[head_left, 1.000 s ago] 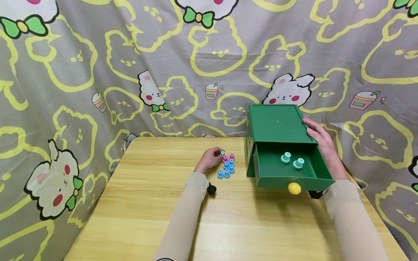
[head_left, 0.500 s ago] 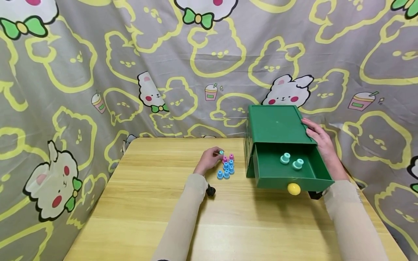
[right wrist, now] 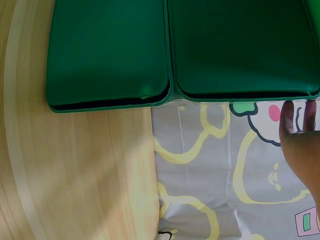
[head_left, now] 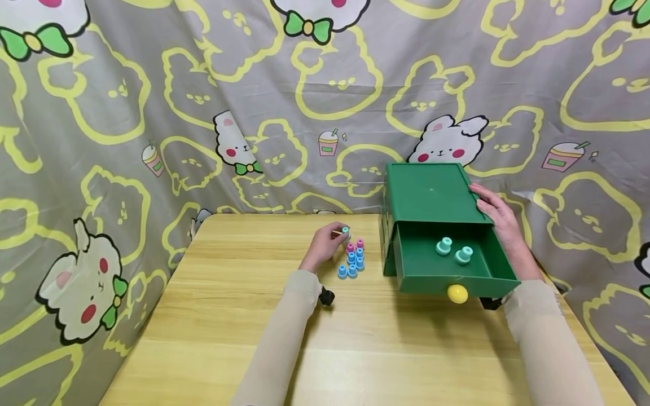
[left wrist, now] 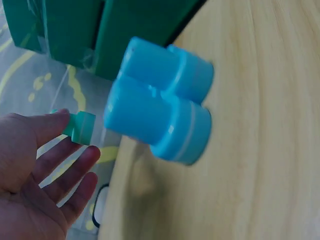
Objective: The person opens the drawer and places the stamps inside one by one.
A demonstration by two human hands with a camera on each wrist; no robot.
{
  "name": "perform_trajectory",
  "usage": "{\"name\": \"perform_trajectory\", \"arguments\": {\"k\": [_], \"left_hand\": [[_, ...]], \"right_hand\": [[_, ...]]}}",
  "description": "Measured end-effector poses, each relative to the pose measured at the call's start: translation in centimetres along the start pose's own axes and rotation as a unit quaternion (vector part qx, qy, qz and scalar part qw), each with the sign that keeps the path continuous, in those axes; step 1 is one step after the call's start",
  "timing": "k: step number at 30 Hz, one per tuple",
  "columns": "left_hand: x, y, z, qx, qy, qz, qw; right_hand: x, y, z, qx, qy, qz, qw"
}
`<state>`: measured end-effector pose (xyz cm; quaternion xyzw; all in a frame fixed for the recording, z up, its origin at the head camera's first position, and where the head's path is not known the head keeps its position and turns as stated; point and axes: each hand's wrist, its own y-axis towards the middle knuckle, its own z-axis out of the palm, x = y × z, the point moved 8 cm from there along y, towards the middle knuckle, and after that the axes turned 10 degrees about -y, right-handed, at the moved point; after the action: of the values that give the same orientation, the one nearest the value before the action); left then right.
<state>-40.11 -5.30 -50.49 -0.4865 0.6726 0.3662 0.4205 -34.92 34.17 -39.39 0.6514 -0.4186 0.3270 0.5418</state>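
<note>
My left hand [head_left: 324,247] pinches a small teal stepped plastic peg [left wrist: 84,127] between thumb and forefinger, its other fingers spread. The peg is above the far end of a cluster of similar pegs: pink ones [head_left: 360,243] and several blue ones [head_left: 352,271] standing on the table. At the right, my right hand [head_left: 504,224] rests on the side of a green cabinet [head_left: 431,192], fingertips at its top edge. The cabinet's upper drawer [head_left: 426,284], with a yellow knob [head_left: 457,294], is pulled out. Inside it stand two teal pegs [head_left: 444,246].
The wooden table [head_left: 228,293] spreads to the left of and in front of the cabinet. A patterned grey curtain [head_left: 274,84] hangs behind it and at both sides. Black wrist devices [head_left: 327,296] sit under the sleeves.
My left hand has lifted the teal peg up and slightly away from the pink pegs. The right hand, cabinet and drawer stay where they were.
</note>
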Motion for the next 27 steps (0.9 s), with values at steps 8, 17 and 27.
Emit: {"name": "perform_trajectory", "arguments": {"k": [8, 17, 27], "left_hand": [[-1.2, -0.1, -0.3, -0.022, -0.022, 0.006, 0.9995], [-2.5, -0.3, -0.9, -0.040, -0.022, 0.030, 0.9985], [-4.1, -0.8, -1.3, -0.049, -0.035, 0.070, 0.9957]], "right_hand": [[-0.1, 0.0, 0.0, 0.002, -0.001, 0.005, 1.000], [-0.2, 0.0, 0.0, 0.006, 0.006, 0.016, 1.000], [0.1, -0.1, 0.1, 0.006, 0.023, -0.003, 1.000]]}}
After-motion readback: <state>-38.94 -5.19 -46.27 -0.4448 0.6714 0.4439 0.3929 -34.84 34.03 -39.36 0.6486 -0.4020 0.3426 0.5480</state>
